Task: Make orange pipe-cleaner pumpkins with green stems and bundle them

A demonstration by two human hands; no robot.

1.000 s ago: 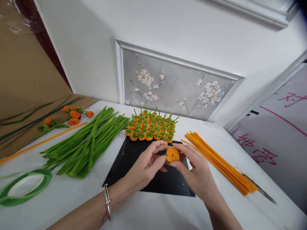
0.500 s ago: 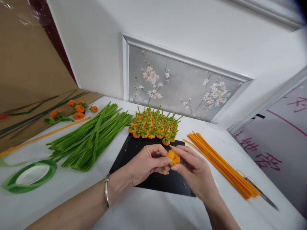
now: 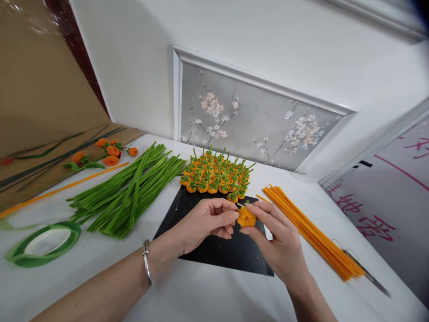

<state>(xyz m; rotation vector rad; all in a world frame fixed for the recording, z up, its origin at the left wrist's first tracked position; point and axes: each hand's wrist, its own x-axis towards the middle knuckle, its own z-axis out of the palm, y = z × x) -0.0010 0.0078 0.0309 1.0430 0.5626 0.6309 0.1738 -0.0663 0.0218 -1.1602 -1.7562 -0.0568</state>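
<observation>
A small orange pipe-cleaner flower (image 3: 247,218) is held above a black mat, its petals facing me. My right hand (image 3: 276,232) grips it from the right, thumb below and fingertips above. My left hand (image 3: 212,223) is closed in a pinch at the flower's left edge, the other fingers curled under. A thin pale tip sticks out at the flower's upper left, and a bit of green shows above it. Just behind stand several rows of finished orange flowers (image 3: 214,174), heads down, with short green stems pointing up.
Left of the black mat (image 3: 214,255) lies a heap of green pipe cleaners (image 3: 124,197), with a green tape roll (image 3: 20,252) nearer me. Orange pipe cleaners (image 3: 311,232) and scissors (image 3: 372,279) lie at right. Orange flowers with leaves (image 3: 111,160) rest on cardboard at the far left.
The flower has turned so its petals spread towards me, and moved slightly right. My left thumb has slid from its front to its left edge.
</observation>
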